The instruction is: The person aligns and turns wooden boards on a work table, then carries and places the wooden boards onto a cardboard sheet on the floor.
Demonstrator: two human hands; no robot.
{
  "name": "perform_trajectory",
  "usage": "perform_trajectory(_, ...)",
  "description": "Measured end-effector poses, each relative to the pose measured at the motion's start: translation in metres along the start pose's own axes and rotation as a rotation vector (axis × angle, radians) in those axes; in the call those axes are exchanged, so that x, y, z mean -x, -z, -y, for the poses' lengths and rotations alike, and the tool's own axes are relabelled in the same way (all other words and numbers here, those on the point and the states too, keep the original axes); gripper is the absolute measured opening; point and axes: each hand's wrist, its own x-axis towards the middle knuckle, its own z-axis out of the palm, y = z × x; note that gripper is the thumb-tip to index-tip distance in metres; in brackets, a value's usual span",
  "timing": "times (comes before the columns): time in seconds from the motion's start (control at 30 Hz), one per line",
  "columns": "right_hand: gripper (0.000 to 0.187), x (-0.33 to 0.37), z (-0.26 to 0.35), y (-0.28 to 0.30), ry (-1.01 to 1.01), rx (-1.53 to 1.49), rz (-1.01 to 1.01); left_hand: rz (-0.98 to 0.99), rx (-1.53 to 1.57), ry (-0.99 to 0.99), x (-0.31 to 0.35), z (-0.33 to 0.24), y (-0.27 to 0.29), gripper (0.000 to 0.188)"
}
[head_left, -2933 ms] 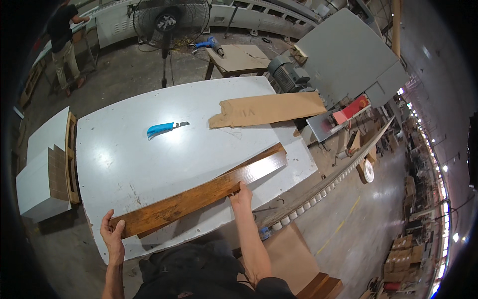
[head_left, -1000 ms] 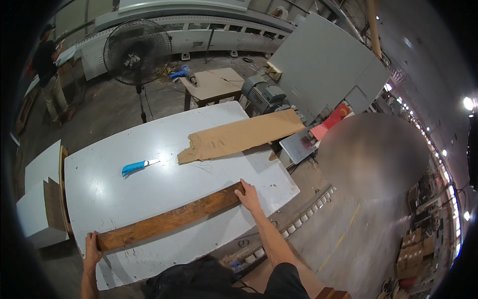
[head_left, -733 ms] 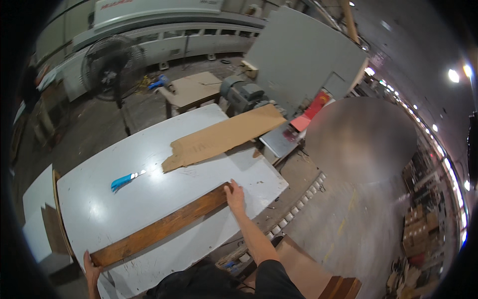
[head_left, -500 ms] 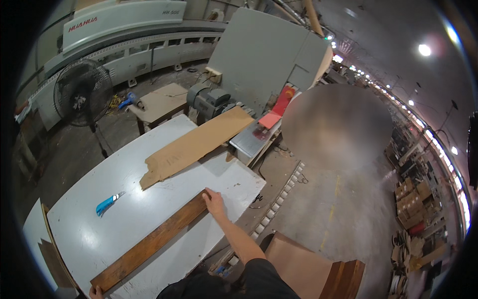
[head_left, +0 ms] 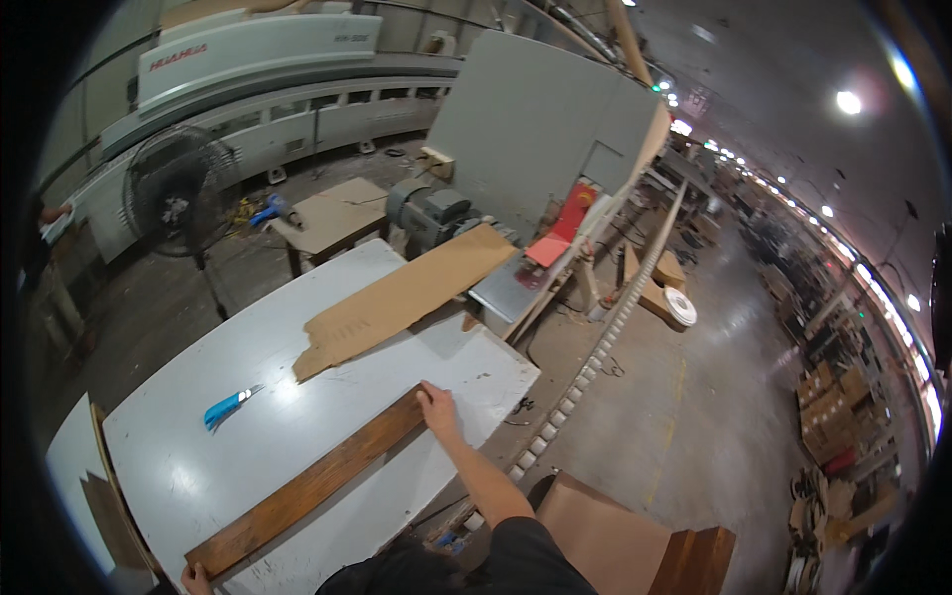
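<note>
A long, narrow brown wooden board (head_left: 309, 486) lies slantwise on the white tabletop (head_left: 382, 278). At its far right end, my right hand (head_left: 436, 407) is closed on the edge, thumb and fingers around the corner. My left hand (head_left: 196, 579) holds the near left end; only its fingers and part of the hand show above the lower rim of the picture. Beyond the board lies a blue utility knife (head_left: 228, 408) with its blade out. Farther back, a torn strip of brown cardboard (head_left: 407, 297) rests across the table.
A grey motor (head_left: 431, 213) and a machine with a red guard (head_left: 565, 230) adjoin the table's far end. A standing fan (head_left: 178, 198) is at the left, near a small table (head_left: 332, 216). More brown boards (head_left: 691, 563) sit on a cardboard-covered surface at the lower right.
The whole view has shifted slightly, with things sitting a little lower and farther right. A blurred patch over the right-hand aisle is gone. Both hands still hold the board.
</note>
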Motion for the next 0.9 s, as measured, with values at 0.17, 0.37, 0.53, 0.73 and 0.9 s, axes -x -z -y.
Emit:
perform_trajectory(0.17,0.034,0.001,-0.008,0.017,-0.040,0.014,0.000,0.331,-0.086,0.021,0.007,-0.024,0.017,0.023)
perform_trajectory(0.37,0.037,0.001,-0.005,0.004,-0.019,0.008,0.051,0.260,0.086,-0.093,0.015,-0.016,0.030,0.023)
perform_trajectory(0.53,0.041,-0.010,-0.023,0.020,-0.034,-0.075,0.188,0.289,0.031,0.039,0.020,-0.033,0.034,0.026)
perform_trajectory(0.73,0.040,-0.062,-0.048,0.057,-0.517,-0.894,0.020,0.072,-0.020,0.106,0.002,0.018,0.049,0.058)
perform_trajectory(0.9,0.064,-0.128,-0.037,0.067,-0.750,-1.213,-0.202,0.102,0.052,0.284,0.020,-0.026,0.073,0.050)
